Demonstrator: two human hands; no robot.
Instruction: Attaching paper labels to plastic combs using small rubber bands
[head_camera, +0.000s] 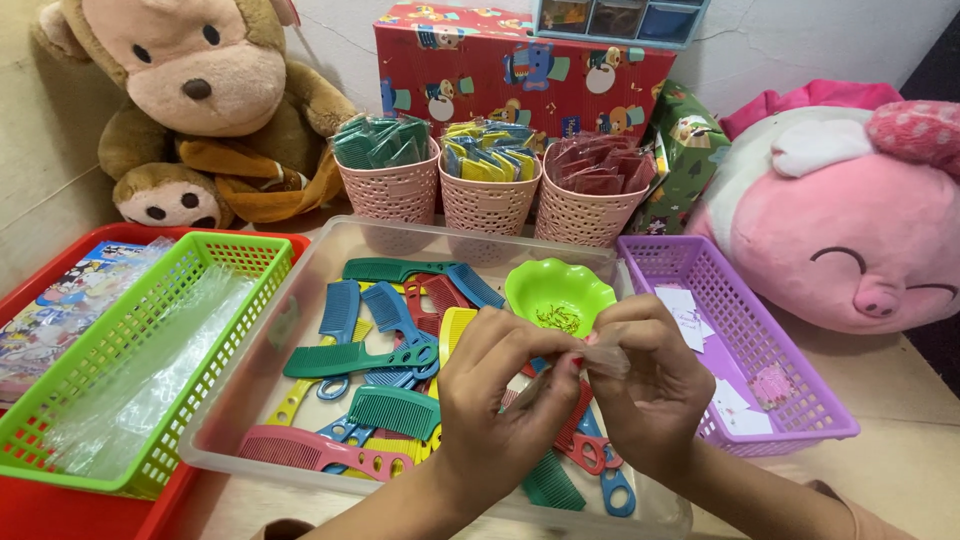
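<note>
Both hands meet low in the view above the clear plastic tray of coloured combs: the left hand and right hand each pinch a small clear plastic sleeve between curled fingertips. Beside the tray sit a green basket holding clear sleeves and a purple basket with paper slips. Smaller, a green bowl rests in the tray's far corner.

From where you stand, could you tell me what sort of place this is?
Probably a home table used for packing small goods. A clear tray holds loose coloured combs, three pink baskets hold packaged combs, and a green basket holds clear sleeves. Plush toys sit behind.
</note>
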